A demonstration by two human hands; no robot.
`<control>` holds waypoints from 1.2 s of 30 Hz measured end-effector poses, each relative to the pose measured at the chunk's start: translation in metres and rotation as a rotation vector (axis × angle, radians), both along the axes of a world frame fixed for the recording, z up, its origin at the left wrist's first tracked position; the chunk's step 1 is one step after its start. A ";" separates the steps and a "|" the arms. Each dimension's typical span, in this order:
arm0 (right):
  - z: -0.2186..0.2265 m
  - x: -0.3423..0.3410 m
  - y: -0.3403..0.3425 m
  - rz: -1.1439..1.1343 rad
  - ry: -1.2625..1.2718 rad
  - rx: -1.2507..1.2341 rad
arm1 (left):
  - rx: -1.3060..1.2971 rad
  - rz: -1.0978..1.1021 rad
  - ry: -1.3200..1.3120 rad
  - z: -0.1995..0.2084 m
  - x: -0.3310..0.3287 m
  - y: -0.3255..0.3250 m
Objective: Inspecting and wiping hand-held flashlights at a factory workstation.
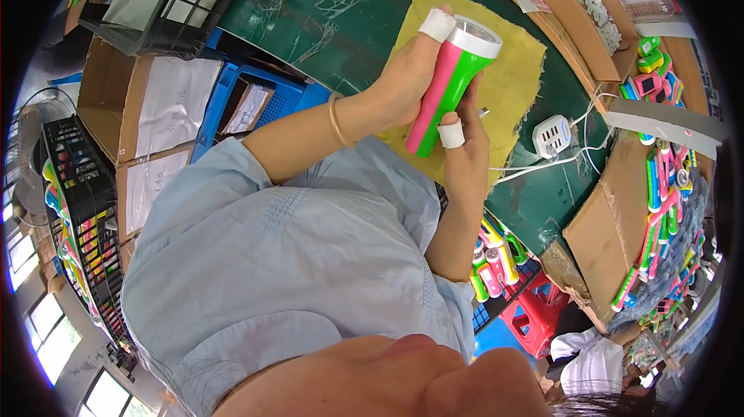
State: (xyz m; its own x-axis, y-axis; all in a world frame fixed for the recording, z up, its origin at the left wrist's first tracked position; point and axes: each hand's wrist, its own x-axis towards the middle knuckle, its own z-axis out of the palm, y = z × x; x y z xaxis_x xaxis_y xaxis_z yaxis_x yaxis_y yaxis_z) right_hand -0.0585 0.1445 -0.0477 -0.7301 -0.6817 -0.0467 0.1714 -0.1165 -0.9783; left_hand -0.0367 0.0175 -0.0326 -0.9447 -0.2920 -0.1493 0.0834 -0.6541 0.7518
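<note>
A pink and green flashlight [443, 91] with a wide white head ring is held over a yellow cloth, its head tilted up and away. My left hand [409, 80] grips it along the left side, with the white-wrapped thumb close to the head. Around the right side of the body curls my right hand [470, 138], its thumb, also wrapped in white, near the tail end. Most fingers of both hands are hidden behind the flashlight. A small metal tip, possibly a cable plug [483, 112], shows beside my right hand.
The yellow cloth [515, 68] lies on a green tabletop [341, 22]. To the right are a white charger [552, 136] with cables and a cardboard box [570, 22] of small white parts. Several colourful flashlights [496, 262] fill a basket below, near a red stool [535, 316]. A black crate [178, 6] stands left.
</note>
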 end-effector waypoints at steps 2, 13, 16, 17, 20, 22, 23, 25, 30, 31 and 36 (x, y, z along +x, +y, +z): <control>-0.009 -0.006 0.002 0.093 0.023 0.006 | -0.085 -0.009 -0.032 -0.003 0.000 0.000; -0.012 -0.024 -0.020 0.046 -0.095 0.041 | -0.472 0.177 0.089 -0.011 -0.028 -0.014; -0.015 -0.028 -0.015 0.037 -0.128 0.084 | -0.525 0.205 0.077 -0.011 -0.031 -0.012; -0.017 -0.024 -0.015 0.038 -0.116 0.080 | -0.421 0.173 -0.022 -0.006 -0.036 -0.010; -0.005 -0.034 0.004 0.041 -0.659 -0.290 | -0.304 -0.050 -0.106 0.008 -0.052 -0.008; 0.013 -0.045 0.023 -0.521 -0.424 -0.331 | -0.408 -0.091 0.037 0.010 -0.068 -0.033; 0.024 -0.054 0.033 -0.836 -0.020 -0.127 | -0.608 0.091 0.120 -0.001 -0.081 -0.050; 0.017 -0.085 0.093 -1.013 0.297 -0.110 | -1.224 0.365 -0.026 -0.033 -0.132 -0.133; 0.025 -0.078 0.109 -1.091 0.343 0.162 | -2.060 1.129 -0.579 -0.039 -0.166 -0.281; 0.023 -0.073 0.099 -0.974 0.282 0.172 | -2.286 1.062 -0.786 -0.047 -0.171 -0.294; 0.025 -0.049 0.036 -0.592 0.056 0.130 | -2.202 0.643 -0.990 -0.024 -0.195 -0.305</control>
